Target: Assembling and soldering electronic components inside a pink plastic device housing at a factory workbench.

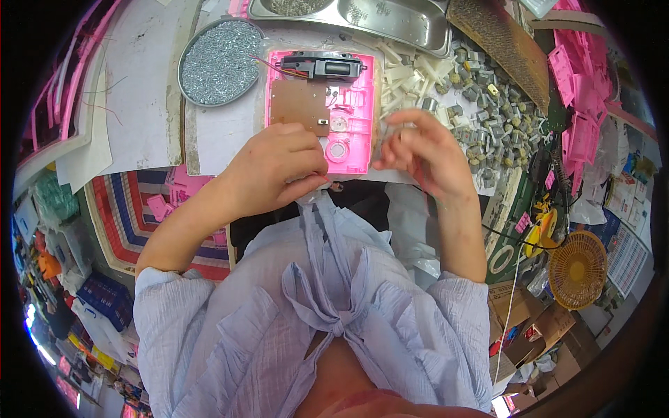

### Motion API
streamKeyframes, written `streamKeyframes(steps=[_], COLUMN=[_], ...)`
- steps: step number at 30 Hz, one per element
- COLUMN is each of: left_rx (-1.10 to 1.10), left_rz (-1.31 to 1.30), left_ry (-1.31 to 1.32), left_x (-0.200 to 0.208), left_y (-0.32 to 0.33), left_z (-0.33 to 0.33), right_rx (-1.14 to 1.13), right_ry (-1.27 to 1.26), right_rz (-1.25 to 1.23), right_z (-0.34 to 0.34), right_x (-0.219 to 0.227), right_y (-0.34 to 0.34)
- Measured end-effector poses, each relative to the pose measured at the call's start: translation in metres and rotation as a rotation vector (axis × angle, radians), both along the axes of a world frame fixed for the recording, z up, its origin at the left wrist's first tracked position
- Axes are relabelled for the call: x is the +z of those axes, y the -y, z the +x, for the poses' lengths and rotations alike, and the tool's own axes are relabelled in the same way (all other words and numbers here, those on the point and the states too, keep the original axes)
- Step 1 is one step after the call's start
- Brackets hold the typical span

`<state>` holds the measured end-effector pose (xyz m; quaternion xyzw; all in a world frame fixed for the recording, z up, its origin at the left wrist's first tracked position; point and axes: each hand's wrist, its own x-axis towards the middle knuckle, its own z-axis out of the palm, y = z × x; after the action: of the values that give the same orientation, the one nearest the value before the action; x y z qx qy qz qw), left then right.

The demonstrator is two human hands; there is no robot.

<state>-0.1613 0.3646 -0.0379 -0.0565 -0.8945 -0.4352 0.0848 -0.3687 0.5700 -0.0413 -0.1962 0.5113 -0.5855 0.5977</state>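
A pink plastic housing (pixel 361 132) lies open side up on the worktable in front of me. A brown circuit board (pixel 298 104) sits in its left half, and a black part (pixel 324 66) with thin wires spans its top end. My left hand (pixel 282 164) is at the housing's lower left corner, its thumb and fingers brought together; what they pinch, if anything, is hidden. My right hand (pixel 428 153) hovers just beside the housing's right edge, slightly blurred. Its fingers are bent but apart, and I see nothing in them.
A round dish of small screws (pixel 221 61) stands at the far left. Behind the housing is a steel tray (pixel 397 24). White plastic pieces (pixel 404 80) and many small grey metal parts (pixel 481 104) are heaped on the right. A brown basket (pixel 577 270) is lower right.
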Motion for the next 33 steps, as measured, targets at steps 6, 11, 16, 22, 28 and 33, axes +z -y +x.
streamKeyframes(steps=[6,11,16,22,28,33], left_rx=[0.093,0.134,0.056,0.038,-0.023,0.031], left_rz=[0.119,0.051,-0.132,-0.241,-0.328,-0.337], left_ry=[0.005,-0.061,-0.101,-0.12,-0.152,-0.152], left_x=[-0.003,-0.008,-0.015,-0.027,-0.027,-0.025], left_y=[-0.009,-0.014,-0.015,-0.018,-0.019,-0.024], left_z=[-0.009,-0.009,-0.001,0.007,0.007,0.009], right_rx=[0.185,0.18,0.34,0.375,0.317,0.315], right_ry=[-0.849,-1.019,-1.438,-1.644,-1.715,-1.513], right_rz=[-0.099,-0.142,-0.194,-0.181,-0.23,-0.113], right_z=[0.022,0.036,0.037,0.051,0.042,0.037], right_x=[0.026,0.01,0.008,0.011,-0.012,0.019], right_y=[0.013,0.012,0.008,0.008,-0.019,-0.01])
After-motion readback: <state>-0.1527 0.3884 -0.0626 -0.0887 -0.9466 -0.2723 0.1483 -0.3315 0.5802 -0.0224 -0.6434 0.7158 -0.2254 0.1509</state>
